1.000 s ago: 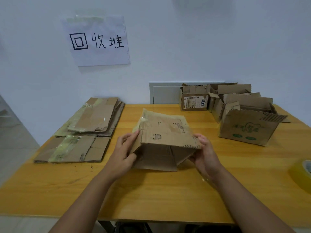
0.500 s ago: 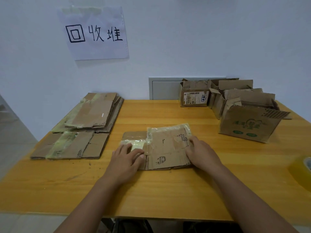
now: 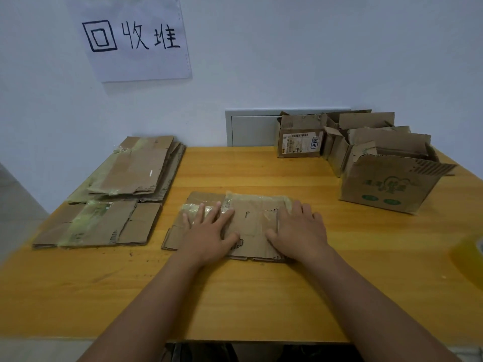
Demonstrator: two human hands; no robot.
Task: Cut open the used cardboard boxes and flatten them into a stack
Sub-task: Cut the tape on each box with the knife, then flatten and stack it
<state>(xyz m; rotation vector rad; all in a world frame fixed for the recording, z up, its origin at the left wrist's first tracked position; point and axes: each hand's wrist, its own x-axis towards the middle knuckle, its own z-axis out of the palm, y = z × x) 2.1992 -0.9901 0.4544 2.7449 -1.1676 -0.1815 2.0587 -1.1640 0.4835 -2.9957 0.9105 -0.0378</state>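
A flattened cardboard box point(image 3: 252, 218) with clear tape on it lies flat in the middle of the wooden table point(image 3: 235, 296). My left hand point(image 3: 209, 231) presses down on its left half with fingers spread and straight. On its right half rests my right hand point(image 3: 300, 231), palm down, fingers straight. To the left lie the flattened boxes: a stack point(image 3: 136, 171) at the back and another flat piece point(image 3: 99, 226) in front of it.
Several opened, unflattened boxes stand at the back right, the nearest with green print point(image 3: 386, 184), one with a shipping label point(image 3: 300, 142). A roll of yellowish tape point(image 3: 470, 259) sits at the right edge. A paper sign point(image 3: 133, 37) hangs on the wall.
The box stood half-folded between my hands a second ago; it has been pushed flat onto the table, and both palms now press on top of it.
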